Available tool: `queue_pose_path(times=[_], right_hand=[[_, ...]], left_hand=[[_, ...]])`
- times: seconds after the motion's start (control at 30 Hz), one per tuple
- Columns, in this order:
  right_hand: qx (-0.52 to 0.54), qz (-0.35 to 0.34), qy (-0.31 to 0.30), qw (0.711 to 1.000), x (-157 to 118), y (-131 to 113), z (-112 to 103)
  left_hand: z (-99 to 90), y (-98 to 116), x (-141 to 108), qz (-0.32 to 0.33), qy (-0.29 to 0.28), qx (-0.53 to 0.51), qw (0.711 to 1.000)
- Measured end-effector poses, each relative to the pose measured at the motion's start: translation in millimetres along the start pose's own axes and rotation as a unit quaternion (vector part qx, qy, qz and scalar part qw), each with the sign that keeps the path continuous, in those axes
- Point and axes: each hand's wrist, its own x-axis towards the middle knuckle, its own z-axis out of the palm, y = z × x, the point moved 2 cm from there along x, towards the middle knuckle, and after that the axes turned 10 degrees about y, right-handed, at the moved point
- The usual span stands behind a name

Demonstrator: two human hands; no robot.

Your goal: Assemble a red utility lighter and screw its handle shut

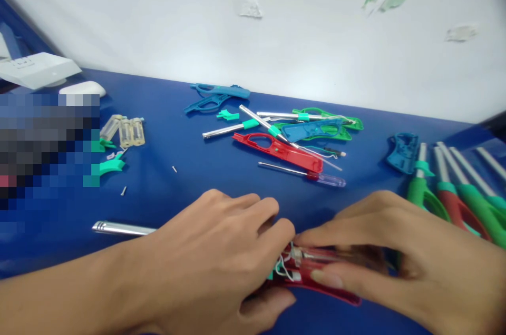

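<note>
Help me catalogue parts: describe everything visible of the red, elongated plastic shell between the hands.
The red, elongated plastic shell is open side up over the blue table, slanting down rightward in view. Thin white wires and a teal-green piece show inside; the bare left hand seems to clasp its hidden left end. The bare right hand holds it, thumb over the near edge.

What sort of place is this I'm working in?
Probably an assembly or repair workspace: the blue table holds a screwdriver and a loose screw, and there's an open red casing being handled.
</note>
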Motion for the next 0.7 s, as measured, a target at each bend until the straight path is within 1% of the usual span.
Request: queue_pose_path(times=[0.07, 0.1, 0.13, 0.27, 0.3, 0.4, 0.47, 0.63, 0.7], right_hand=[[0.014, 0.034, -0.042, 0.998, -2, 3, 2], [0.012, 0.045, -0.050, 0.998, -3, 5, 4], [0.001, 0.050, -0.043, 0.998, -5, 7, 4], [-0.059, 0.044, 0.016, 0.997, -12, 13, 6], [-0.064, 0.043, 0.013, 0.997, -12, 13, 6], [-0.052, 0.051, -0.035, 0.997, -9, 11, 6], [-0.043, 0.062, -0.053, 0.996, -7, 9, 5], [-0.044, 0.085, -0.059, 0.994, -8, 11, 5], [-0.055, 0.086, -0.050, 0.993, -11, 14, 6]], left_hand=[[0.3, 0, 1, -0.006, -0.005, 0.003, 1.000], [0.3, 0, 1, -0.008, -0.007, 0.003, 1.000], [0.1, 0, 0, -0.007, -0.008, 0.001, 1.000], [-0.7, 1, -3, -0.008, -0.014, -0.004, 1.000], [-0.9, 2, -4, -0.006, -0.015, -0.004, 1.000], [-1.4, 1, -2, -0.009, -0.010, 0.007, 1.000], [-1.7, 0, 0, -0.011, -0.009, 0.010, 1.000], [-3.5, 0, 1, -0.002, 0.001, 0.006, 1.000], [-5.0, 0, 1, 0.001, 0.003, 0.009, 1.000]])
